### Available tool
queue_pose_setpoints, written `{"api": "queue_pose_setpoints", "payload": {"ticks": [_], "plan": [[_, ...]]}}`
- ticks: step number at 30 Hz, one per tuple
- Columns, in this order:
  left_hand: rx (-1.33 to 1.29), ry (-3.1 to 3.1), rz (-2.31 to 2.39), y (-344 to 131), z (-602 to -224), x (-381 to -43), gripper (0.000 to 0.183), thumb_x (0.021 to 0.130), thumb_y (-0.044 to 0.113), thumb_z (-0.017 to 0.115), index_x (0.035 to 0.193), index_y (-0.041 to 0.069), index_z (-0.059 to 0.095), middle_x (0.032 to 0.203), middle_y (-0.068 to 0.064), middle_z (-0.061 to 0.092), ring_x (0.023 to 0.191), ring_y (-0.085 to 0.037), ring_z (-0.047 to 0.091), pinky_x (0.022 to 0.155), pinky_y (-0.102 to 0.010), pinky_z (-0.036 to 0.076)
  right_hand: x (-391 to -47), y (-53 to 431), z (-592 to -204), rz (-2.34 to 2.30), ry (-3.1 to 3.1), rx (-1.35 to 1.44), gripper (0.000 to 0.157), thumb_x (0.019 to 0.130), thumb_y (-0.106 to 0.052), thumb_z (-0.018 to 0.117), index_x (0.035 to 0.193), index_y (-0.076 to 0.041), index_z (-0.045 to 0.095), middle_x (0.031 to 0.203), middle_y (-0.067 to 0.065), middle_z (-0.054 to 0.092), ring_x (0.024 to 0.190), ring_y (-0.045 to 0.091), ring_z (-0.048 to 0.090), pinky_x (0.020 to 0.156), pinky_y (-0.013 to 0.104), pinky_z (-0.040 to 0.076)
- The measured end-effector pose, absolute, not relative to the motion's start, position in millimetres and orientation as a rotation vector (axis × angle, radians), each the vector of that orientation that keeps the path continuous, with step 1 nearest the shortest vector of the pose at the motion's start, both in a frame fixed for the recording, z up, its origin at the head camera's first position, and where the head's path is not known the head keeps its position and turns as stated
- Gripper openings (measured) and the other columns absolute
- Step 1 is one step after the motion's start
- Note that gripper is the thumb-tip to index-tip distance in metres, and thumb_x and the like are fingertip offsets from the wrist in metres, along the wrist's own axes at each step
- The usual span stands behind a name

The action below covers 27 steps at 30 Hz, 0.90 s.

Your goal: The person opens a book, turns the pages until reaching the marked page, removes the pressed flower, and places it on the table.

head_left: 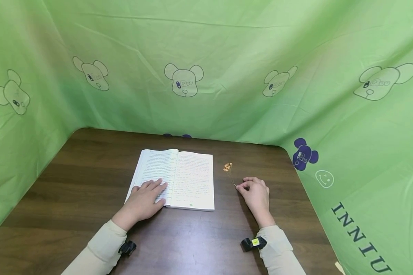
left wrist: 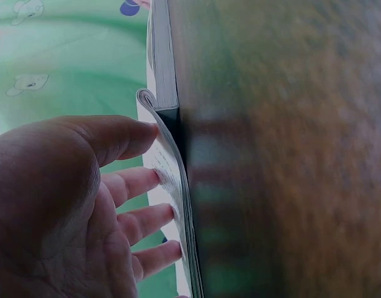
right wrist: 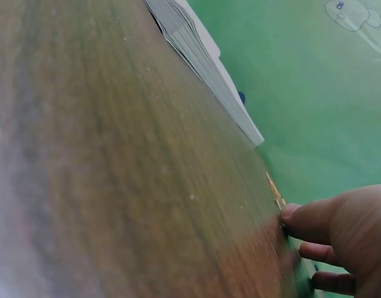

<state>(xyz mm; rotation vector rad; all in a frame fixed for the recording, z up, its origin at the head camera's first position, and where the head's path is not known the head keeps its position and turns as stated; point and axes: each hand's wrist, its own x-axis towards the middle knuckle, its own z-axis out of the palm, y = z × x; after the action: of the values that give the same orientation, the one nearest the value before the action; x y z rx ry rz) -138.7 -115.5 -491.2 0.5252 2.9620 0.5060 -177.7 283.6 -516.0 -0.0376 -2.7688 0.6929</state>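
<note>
An open book [head_left: 194, 175] lies on the brown wooden table, printed pages facing up. My left hand [head_left: 144, 200] rests on the lower part of its left page, fingers spread; in the left wrist view the fingertips [left wrist: 172, 212] press on the page near the book's lower edge. To the right of the book is a small dried flower sprig [head_left: 228, 168] with orange-brown heads and a thin stem. My right hand [head_left: 255, 194] pinches the stem's lower end between thumb and index finger, close to the tabletop. In the right wrist view the stem shows just past the thumb [right wrist: 308, 220].
Green cloth [head_left: 227, 46] printed with bear heads hangs around the table's back and both sides. The dark wooden table [head_left: 192, 240] has rounded far corners. Black devices [head_left: 127, 248] are strapped on both wrists, over pale sleeves.
</note>
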Motion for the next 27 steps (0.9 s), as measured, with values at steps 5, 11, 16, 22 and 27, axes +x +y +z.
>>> {"api": "queue_pose_setpoints", "payload": {"ticks": [5,11,16,22,27], "plan": [[0.525,2.953,0.504,-116.0,-489.1,-138.3,0.057,0.101,0.036,0.059,0.153,0.014,0.05,0.162,-0.01,0.042,0.146,-0.039,0.039,0.106,-0.068,0.034,-176.5,284.8,-515.6,0.714,-2.783,-0.019,0.014,0.086,-0.027,0.081,0.085,-0.013,0.08,0.122,0.007,0.071,0.121,0.036,0.056,0.1,0.056,0.032],[0.533,2.947,0.487,-116.9,-488.9,-139.8,0.057,0.102,0.037,0.059,0.153,0.015,0.05,0.162,-0.01,0.042,0.146,-0.039,0.039,0.106,-0.068,0.035,-175.9,288.4,-513.6,0.742,-2.806,0.013,0.018,0.087,-0.029,0.082,0.09,-0.012,0.08,0.126,0.01,0.07,0.124,0.037,0.054,0.101,0.057,0.032],[0.53,2.943,0.498,-116.6,-489.8,-140.8,0.057,0.102,0.038,0.059,0.153,0.016,0.049,0.162,-0.009,0.042,0.147,-0.039,0.039,0.106,-0.068,0.034,-175.6,291.1,-509.5,0.788,-2.817,0.033,0.023,0.088,-0.03,0.08,0.098,-0.01,0.079,0.129,0.014,0.068,0.126,0.038,0.055,0.104,0.058,0.034],[0.525,2.936,0.485,-116.6,-488.9,-140.9,0.058,0.102,0.037,0.059,0.154,0.015,0.048,0.163,-0.01,0.04,0.147,-0.039,0.039,0.107,-0.068,0.035,-174.4,290.0,-503.3,0.862,-2.8,0.07,0.025,0.089,-0.026,0.08,0.105,-0.007,0.076,0.134,0.018,0.065,0.129,0.042,0.052,0.109,0.055,0.037],[0.524,2.946,0.464,-116.6,-489.4,-141.4,0.058,0.102,0.037,0.059,0.154,0.015,0.048,0.162,-0.01,0.041,0.147,-0.039,0.039,0.106,-0.068,0.036,-171.4,285.4,-497.8,0.867,-2.774,0.095,0.024,0.09,-0.026,0.079,0.107,-0.009,0.076,0.135,0.016,0.064,0.13,0.039,0.052,0.109,0.055,0.038]]}}
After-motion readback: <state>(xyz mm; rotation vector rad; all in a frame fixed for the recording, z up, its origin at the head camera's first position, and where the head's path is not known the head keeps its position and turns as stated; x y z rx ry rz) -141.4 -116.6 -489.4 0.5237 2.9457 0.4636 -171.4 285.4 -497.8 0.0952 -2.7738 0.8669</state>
